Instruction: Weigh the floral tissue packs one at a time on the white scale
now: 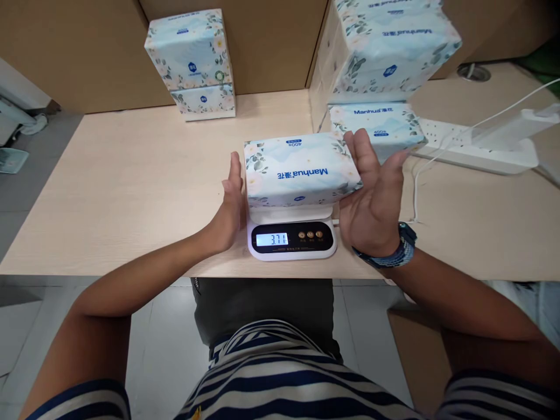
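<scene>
A pack of tissues (pixel 301 169), pale blue with flower prints and the word Manhua, lies on a white kitchen scale (pixel 292 255). Its lit display (pixel 272 240) appears to read 3.71. My left hand (pixel 230 210) stands on edge beside the pack's left end, fingers stretched out; whether it touches is hard to tell. At the right end, my right hand (pixel 371 198) is spread with the palm turned up, its fingertips against the pack's corner. A wristband (pixel 405 245) circles my right wrist.
Two stacked tissue packs (pixel 192 64) stand at the back left. A taller stack of packs (pixel 389 52) rises at the back right, with another pack (pixel 380 125) before it. A white power strip (pixel 481 151) and cable (pixel 415 192) lie to the right. Brown boards (pixel 271 46) line the back.
</scene>
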Action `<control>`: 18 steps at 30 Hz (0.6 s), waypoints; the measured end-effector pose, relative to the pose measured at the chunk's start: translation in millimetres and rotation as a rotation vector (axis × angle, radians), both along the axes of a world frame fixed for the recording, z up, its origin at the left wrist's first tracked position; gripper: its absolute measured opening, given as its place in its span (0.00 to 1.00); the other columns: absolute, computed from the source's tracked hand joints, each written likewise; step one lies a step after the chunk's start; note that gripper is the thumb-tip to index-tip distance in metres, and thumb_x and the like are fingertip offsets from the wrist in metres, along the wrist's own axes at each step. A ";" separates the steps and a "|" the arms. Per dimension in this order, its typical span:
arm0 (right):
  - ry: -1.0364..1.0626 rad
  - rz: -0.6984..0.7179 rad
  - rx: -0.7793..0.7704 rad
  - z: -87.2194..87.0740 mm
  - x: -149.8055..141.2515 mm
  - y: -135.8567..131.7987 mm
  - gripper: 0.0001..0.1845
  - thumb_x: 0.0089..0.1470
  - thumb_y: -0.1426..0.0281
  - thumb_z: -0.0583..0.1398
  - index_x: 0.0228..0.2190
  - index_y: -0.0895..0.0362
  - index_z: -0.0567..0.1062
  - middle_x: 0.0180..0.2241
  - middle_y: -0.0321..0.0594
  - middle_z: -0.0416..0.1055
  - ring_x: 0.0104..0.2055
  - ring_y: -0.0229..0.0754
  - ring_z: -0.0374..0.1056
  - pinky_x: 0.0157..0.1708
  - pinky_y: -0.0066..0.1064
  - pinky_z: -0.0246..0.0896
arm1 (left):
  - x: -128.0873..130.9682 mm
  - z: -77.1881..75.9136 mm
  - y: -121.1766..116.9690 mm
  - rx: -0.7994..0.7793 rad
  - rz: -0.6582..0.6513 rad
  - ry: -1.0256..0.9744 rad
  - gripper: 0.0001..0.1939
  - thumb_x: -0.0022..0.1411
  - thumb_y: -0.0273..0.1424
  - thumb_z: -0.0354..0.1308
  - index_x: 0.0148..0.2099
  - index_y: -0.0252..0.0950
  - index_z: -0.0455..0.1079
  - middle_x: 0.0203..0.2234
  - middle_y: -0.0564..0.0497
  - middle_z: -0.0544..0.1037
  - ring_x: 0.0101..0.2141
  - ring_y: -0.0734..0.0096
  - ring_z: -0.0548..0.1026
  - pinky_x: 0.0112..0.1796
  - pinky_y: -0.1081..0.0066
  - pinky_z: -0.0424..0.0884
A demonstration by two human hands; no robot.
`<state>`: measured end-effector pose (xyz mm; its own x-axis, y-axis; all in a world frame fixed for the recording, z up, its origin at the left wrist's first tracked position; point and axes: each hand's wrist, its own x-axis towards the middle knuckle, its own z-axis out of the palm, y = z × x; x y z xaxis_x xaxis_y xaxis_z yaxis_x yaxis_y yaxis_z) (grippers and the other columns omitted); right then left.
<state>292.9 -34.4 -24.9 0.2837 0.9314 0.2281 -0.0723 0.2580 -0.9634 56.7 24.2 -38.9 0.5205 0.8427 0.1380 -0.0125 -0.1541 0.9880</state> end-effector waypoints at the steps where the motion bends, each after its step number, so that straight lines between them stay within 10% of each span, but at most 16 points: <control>1: 0.004 -0.012 0.008 -0.5 0.7 0.5 0.47 0.65 0.30 0.47 0.72 0.41 0.66 0.80 0.28 0.54 0.84 0.47 0.42 0.84 0.51 0.39 | -2.3 -1.4 3.6 -0.008 0.010 0.024 0.52 0.64 0.75 0.27 0.83 0.62 0.32 0.84 0.64 0.37 0.82 0.54 0.31 0.79 0.39 0.40; 7: -0.072 -0.044 0.007 1.6 3.5 -0.6 0.45 0.64 0.29 0.46 0.71 0.35 0.66 0.78 0.25 0.57 0.85 0.47 0.38 0.84 0.52 0.35 | -12.2 -3.4 20.0 0.131 0.217 0.085 0.46 0.68 0.72 0.29 0.82 0.63 0.41 0.83 0.68 0.32 0.82 0.59 0.26 0.80 0.51 0.29; 18: -0.083 -0.039 -0.064 5.9 -4.7 -17.6 0.35 0.66 0.33 0.45 0.67 0.24 0.68 0.78 0.12 0.53 0.85 0.44 0.38 0.85 0.52 0.38 | -12.8 -3.4 16.1 0.209 0.223 0.122 0.52 0.65 0.72 0.19 0.83 0.57 0.34 0.84 0.64 0.29 0.82 0.67 0.27 0.80 0.57 0.27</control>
<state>288.2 -52.0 -19.0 0.3028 0.9334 0.1925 0.0173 0.1965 -0.9803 44.0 40.3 -42.2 0.3496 0.8979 0.2676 0.1608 -0.3389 0.9270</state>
